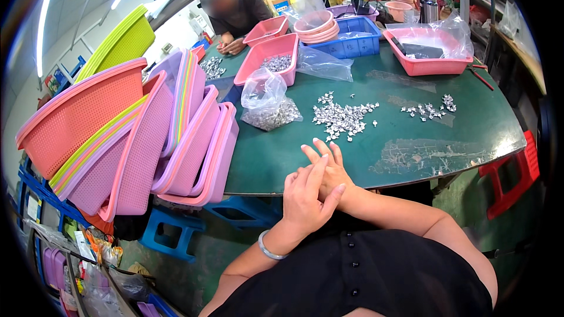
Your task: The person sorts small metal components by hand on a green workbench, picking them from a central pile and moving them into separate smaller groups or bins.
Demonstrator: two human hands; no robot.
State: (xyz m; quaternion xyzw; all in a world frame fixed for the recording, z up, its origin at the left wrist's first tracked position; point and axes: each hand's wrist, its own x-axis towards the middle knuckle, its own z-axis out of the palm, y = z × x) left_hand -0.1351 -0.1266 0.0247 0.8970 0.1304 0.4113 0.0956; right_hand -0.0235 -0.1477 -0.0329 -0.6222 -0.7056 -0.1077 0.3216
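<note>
My left hand (pixel 306 198), with a pale bangle (pixel 271 246) on its wrist, lies across my right hand (pixel 335 177) at the table's near edge. Both hands have their fingers stretched out, and I see nothing held in either. The right hand's fingertips point toward a loose pile of small silvery metal parts (pixel 342 118) on the green table (pixel 282 164). A smaller scatter of similar parts (pixel 432 109) lies farther right. To the left of the pile stands a clear plastic bag (pixel 267 103) with many more parts in it.
Stacked pink, purple and green perforated baskets (pixel 141 141) lean at the left. Pink trays (pixel 276 53), a blue crate (pixel 355 38) and another pink tray (pixel 432 64) stand at the back. A person (pixel 235 14) works across the table. Blue stools (pixel 170 232) and a red stool (pixel 514 176) are below.
</note>
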